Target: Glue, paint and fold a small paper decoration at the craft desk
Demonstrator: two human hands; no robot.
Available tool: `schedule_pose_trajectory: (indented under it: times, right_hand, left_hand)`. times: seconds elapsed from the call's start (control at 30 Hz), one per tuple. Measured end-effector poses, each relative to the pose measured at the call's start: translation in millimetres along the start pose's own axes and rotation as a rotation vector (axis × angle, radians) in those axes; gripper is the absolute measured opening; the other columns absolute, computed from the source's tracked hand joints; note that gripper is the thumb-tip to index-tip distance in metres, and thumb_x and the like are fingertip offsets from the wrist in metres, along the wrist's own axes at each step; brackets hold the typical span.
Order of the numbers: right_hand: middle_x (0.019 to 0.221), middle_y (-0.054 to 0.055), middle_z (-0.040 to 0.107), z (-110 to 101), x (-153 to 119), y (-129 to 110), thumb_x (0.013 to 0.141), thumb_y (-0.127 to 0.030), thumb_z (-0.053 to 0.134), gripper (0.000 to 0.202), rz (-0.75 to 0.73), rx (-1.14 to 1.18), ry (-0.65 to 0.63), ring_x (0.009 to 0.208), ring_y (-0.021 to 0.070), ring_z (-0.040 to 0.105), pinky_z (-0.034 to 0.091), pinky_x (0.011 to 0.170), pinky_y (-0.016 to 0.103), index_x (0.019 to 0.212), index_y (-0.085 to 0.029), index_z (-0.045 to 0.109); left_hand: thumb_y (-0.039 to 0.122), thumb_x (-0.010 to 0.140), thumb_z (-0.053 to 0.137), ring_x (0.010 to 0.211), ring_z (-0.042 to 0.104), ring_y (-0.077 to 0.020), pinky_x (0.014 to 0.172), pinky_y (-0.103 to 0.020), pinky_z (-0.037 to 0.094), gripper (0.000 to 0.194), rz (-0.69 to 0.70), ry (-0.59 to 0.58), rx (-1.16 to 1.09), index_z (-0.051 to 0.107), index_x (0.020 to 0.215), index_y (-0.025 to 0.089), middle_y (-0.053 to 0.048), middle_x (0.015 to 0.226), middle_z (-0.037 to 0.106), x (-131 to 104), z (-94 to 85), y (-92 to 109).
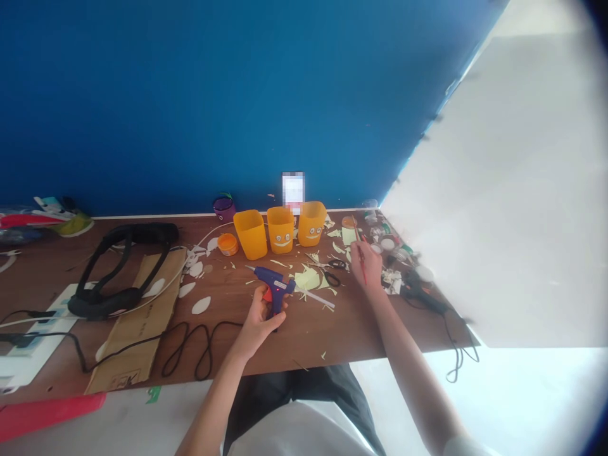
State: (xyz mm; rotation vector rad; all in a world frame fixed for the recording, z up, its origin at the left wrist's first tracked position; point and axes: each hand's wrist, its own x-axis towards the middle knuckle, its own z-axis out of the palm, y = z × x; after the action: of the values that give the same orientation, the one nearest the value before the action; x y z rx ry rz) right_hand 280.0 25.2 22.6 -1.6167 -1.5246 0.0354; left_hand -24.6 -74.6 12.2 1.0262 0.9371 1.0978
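Observation:
My left hand (259,320) is wrapped around a blue hot glue gun (273,285), its nozzle pointing left and a clear glue stick (316,297) sticking out of its back. On the right side of the table, my right hand (367,266) is closed around a thin red stick (364,273), perhaps a brush; its kind is not clear. Black-handled scissors (331,277) lie between the hands among pale green paper scraps (308,278). Behind them stand three yellow cups: a plain one (251,235), and two with faces, a middle one (281,234) and a right one (312,228).
An orange paint jar (228,244) and a purple cup (224,208) stand left of the yellow cups. A phone (293,190) leans at the wall. Left lie a black headset (126,272), cardboard (137,345), a power strip (40,354) and a looping black cable (183,342). Small jars (387,242) crowd the right edge.

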Motion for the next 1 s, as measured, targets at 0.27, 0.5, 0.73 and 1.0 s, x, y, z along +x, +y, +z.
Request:
schedule_pose_trajectory:
  times: [0.27, 0.5, 0.73, 1.0]
  right_hand:
    - [0.080, 0.003, 0.068, -21.7, -30.5, -41.7, 0.098, -0.046, 0.041, 0.034, 0.146, 0.556, 0.312, 0.063, 0.0144, 0.062, 0.048, 0.061, 0.027, 0.110, -0.019, 0.057]
    - [0.078, 0.004, 0.067, -1.7, -113.1, -86.1, 0.098, -0.036, 0.043, 0.033, 0.098, 0.522, 0.099, 0.068, 0.0173, 0.063, 0.049, 0.066, 0.030, 0.087, -0.019, 0.069]
    - [0.110, 0.009, 0.062, -2.0, -135.3, -107.2, 0.092, -0.046, 0.050, 0.038, -0.032, 0.611, -0.026, 0.094, 0.0250, 0.060, 0.049, 0.085, 0.042, 0.119, -0.023, 0.061]
    - [0.108, 0.009, 0.064, -17.5, -139.7, -112.1, 0.081, -0.043, 0.068, 0.043, 0.076, 0.662, -0.071, 0.097, 0.0261, 0.062, 0.050, 0.086, 0.041, 0.118, -0.021, 0.058]
  left_hand:
    - [0.023, 0.065, 0.082, 0.083, 0.064, -0.0142, 0.077, -0.023, 0.049, 0.049, 0.094, 0.273, 0.040, 0.054, 0.105, 0.021, 0.000, 0.092, 0.067, -4.7, -8.0, 14.0]
    - [0.023, 0.074, 0.076, 0.083, 0.059, -0.0107, 0.078, -0.022, 0.046, 0.046, 0.183, 0.122, -0.171, 0.050, 0.112, 0.025, 0.000, 0.098, 0.062, -7.6, 19.3, 20.7]
    - [0.033, 0.092, 0.055, 0.104, 0.058, -0.0170, 0.093, -0.031, 0.045, 0.024, 0.176, -0.003, -0.371, 0.050, 0.115, 0.026, -0.003, 0.112, 0.060, -8.0, 73.9, 17.9]
    - [0.044, 0.098, 0.042, 0.126, 0.049, -0.0218, 0.109, -0.038, 0.035, 0.034, 0.138, -0.153, -0.398, 0.048, 0.127, 0.027, -0.005, 0.130, 0.056, -19.8, 99.6, 0.6]
